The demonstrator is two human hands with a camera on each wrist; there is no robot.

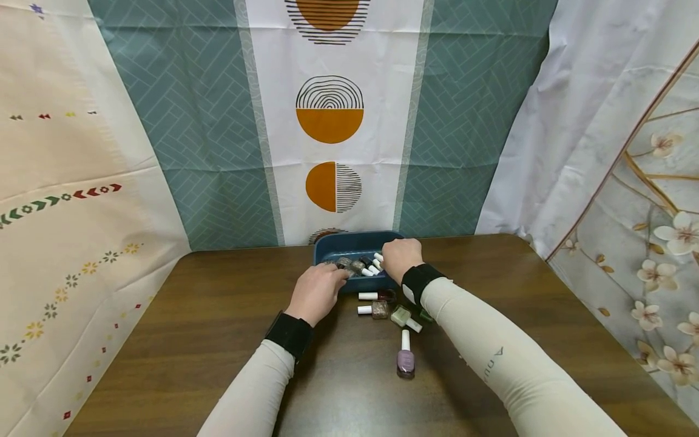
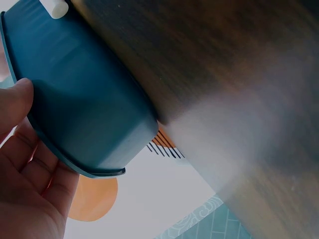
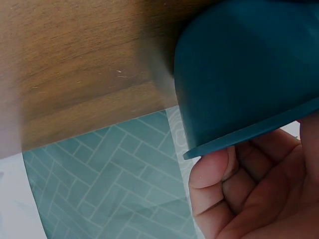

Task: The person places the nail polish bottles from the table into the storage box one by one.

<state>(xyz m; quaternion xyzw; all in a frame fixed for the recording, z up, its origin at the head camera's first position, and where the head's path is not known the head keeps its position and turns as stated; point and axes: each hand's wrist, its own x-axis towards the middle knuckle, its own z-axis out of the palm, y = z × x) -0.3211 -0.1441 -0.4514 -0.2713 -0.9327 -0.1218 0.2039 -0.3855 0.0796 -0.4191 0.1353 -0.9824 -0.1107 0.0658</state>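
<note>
A dark blue tray (image 1: 355, 241) stands at the far middle of the brown table (image 1: 218, 340), with several small polish bottles (image 1: 357, 266) lying in it. My left hand (image 1: 334, 279) reaches over the tray's near rim, fingertips touching a brownish bottle (image 1: 344, 263). In the left wrist view the left hand (image 2: 25, 179) is relaxed beside the tray (image 2: 84, 99) wall. My right hand (image 1: 392, 255) hovers over the tray's right end beside white caps (image 1: 377, 260). In the right wrist view the right hand (image 3: 234, 184) is curled by the tray (image 3: 239, 74) rim, nothing seen inside it.
Loose bottles lie in front of the tray: a red one (image 1: 378, 295), a glittery brown one (image 1: 374, 310), a pale green one (image 1: 404, 317), a dark green one (image 1: 425, 315) and a lilac one (image 1: 405, 359). Patterned curtains (image 1: 333, 121) hang close around the table.
</note>
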